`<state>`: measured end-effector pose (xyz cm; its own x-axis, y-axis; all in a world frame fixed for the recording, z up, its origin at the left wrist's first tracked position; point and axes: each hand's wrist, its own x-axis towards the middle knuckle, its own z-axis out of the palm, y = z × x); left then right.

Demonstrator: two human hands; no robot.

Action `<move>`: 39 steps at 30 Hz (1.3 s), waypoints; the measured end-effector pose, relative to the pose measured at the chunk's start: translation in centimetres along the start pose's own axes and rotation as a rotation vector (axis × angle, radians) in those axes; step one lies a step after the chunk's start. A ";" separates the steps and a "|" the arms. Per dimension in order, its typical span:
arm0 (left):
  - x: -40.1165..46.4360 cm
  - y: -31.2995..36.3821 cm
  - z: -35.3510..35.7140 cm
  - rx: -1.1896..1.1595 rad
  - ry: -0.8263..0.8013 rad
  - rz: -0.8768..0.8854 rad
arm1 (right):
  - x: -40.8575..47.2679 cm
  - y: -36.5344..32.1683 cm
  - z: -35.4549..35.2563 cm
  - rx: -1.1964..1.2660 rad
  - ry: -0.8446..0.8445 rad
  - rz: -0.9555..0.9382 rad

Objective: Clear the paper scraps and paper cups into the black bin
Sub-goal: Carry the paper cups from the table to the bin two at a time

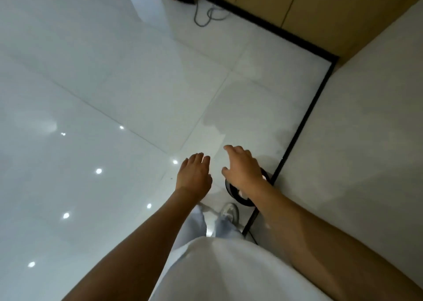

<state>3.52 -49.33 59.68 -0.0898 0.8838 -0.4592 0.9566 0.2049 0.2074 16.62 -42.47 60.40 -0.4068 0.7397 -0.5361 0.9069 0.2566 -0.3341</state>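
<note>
Two hands, left [194, 174] right [243, 166], empty above one black bin [231, 189].

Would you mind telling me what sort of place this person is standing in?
Probably an indoor room, perhaps an office or home: glossy white floor tiles mirror ceiling spotlights, wooden cabinet panels line the far wall above a black skirting strip, and a small round black bin sits on the floor.

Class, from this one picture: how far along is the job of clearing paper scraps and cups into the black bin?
Done: pale items, likely paper, already lie in the black bin by the wall. In hand: nothing; the left hand and right hand hover open and empty above the floor. Left: one white paper sheet lies on the tiled floor ahead of the hands. No cups show on the floor.
</note>
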 end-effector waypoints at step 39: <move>-11.0 -79.3 -25.8 -0.371 0.413 -0.938 | 29.5 -87.4 4.8 -0.516 -0.201 -0.817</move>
<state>-78.54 -64.45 70.60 -0.8929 0.3680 -0.2594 0.3214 0.9244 0.2052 -75.16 -46.09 70.11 -0.8972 0.1070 -0.4284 0.2559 0.9167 -0.3069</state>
